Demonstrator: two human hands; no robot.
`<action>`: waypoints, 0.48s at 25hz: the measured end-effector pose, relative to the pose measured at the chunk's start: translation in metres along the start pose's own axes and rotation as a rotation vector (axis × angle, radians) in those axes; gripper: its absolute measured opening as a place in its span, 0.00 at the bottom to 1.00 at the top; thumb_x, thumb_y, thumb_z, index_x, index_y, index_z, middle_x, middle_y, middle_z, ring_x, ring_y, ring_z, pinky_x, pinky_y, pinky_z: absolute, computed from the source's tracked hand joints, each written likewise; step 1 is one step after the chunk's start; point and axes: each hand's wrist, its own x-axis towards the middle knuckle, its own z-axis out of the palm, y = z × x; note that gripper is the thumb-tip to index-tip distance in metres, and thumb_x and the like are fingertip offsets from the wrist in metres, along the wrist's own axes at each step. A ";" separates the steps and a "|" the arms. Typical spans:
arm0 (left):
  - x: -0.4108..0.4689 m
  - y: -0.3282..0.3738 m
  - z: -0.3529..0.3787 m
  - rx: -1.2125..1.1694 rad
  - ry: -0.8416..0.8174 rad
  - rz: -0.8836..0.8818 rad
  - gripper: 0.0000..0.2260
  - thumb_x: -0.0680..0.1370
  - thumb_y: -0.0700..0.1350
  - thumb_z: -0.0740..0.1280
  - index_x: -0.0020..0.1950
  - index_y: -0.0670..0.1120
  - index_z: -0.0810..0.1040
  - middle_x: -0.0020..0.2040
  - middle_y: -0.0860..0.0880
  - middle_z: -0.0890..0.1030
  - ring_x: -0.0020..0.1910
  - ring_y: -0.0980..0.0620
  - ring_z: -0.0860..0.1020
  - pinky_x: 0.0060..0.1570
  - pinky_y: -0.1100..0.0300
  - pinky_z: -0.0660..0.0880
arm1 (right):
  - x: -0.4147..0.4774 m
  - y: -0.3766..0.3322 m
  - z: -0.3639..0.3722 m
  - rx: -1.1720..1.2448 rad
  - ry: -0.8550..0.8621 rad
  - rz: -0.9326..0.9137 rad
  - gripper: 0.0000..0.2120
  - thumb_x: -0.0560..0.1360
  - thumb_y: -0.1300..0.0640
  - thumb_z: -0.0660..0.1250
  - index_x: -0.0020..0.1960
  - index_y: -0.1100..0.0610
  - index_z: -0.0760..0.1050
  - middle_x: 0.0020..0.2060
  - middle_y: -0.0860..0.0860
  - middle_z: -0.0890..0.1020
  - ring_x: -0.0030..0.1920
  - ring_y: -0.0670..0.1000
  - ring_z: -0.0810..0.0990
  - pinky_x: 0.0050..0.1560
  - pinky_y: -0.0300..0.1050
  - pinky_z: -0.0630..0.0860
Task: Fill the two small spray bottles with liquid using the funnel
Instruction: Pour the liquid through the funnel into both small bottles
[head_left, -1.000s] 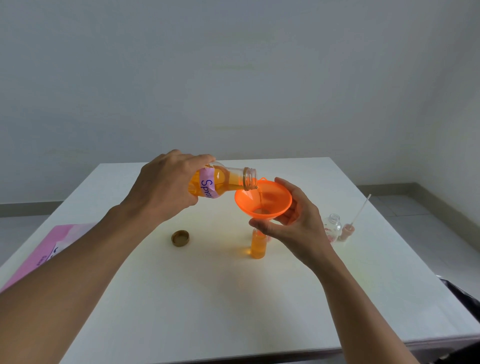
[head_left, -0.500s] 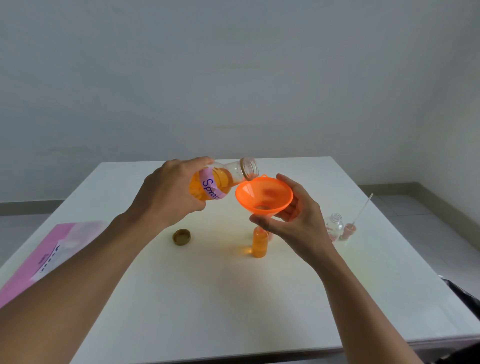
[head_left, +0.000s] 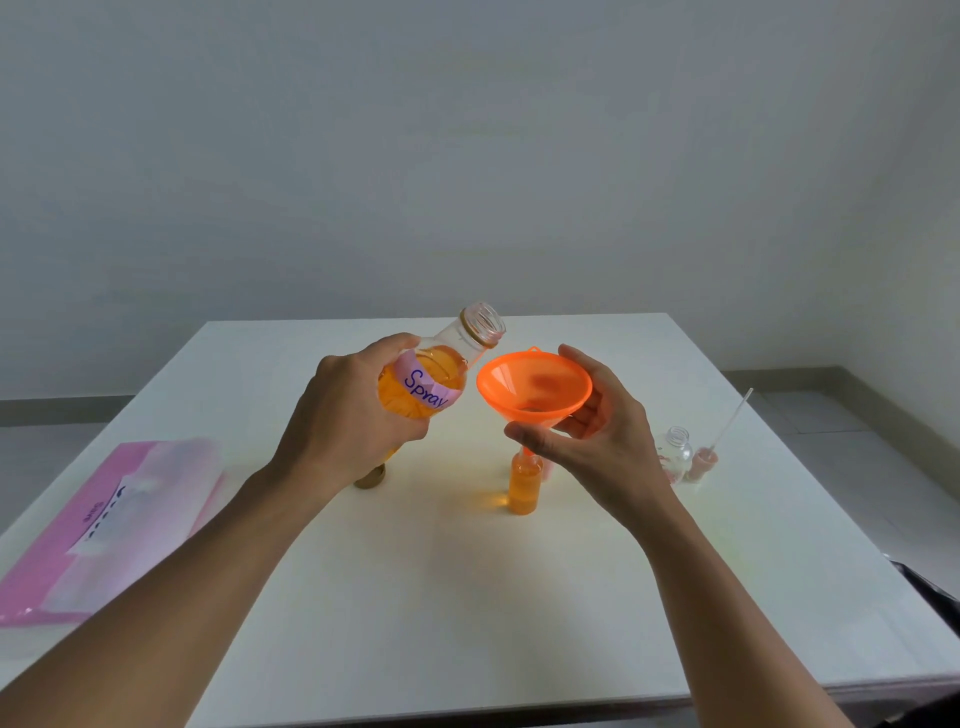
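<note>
My left hand (head_left: 348, 415) grips a clear bottle (head_left: 441, 374) of orange liquid with a pink "Spray" label, its open mouth tilted up and away from the funnel. My right hand (head_left: 592, 436) holds the orange funnel (head_left: 535, 387) by its cone, its spout just above or in the mouth of a small spray bottle (head_left: 523, 486) filled with orange liquid. A second small clear bottle (head_left: 675, 452) stands to the right, seemingly empty apart from a faint pinkish tint.
A pink spray-pump top with a long dip tube (head_left: 709, 457) lies right of the clear bottle. The big bottle's gold cap (head_left: 370, 477) sits under my left wrist. A pink plastic pouch (head_left: 104, 525) lies at the white table's (head_left: 467, 623) left edge.
My left hand has tipped the big bottle back from pouring into the funnel to mouth-up. The funnel has emptied, and my right hand has kept hold of it.
</note>
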 end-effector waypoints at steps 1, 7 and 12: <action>-0.001 0.001 -0.001 -0.003 0.000 -0.002 0.38 0.65 0.49 0.81 0.72 0.53 0.70 0.61 0.48 0.79 0.54 0.46 0.77 0.49 0.48 0.81 | 0.000 0.000 0.000 0.002 0.006 -0.007 0.48 0.57 0.39 0.82 0.74 0.45 0.68 0.62 0.34 0.74 0.58 0.28 0.76 0.48 0.26 0.77; -0.004 0.008 -0.005 -0.003 0.005 -0.022 0.39 0.66 0.49 0.81 0.73 0.52 0.69 0.63 0.47 0.78 0.57 0.46 0.77 0.53 0.46 0.80 | -0.002 -0.009 -0.001 0.026 0.027 -0.026 0.45 0.58 0.41 0.82 0.72 0.43 0.68 0.59 0.31 0.74 0.57 0.26 0.75 0.45 0.23 0.75; -0.008 0.018 -0.008 -0.026 0.016 -0.029 0.39 0.64 0.49 0.82 0.72 0.53 0.70 0.60 0.48 0.79 0.54 0.46 0.78 0.50 0.47 0.81 | 0.001 -0.027 -0.020 0.138 0.141 -0.029 0.47 0.57 0.42 0.85 0.72 0.45 0.71 0.61 0.41 0.81 0.59 0.41 0.83 0.53 0.37 0.81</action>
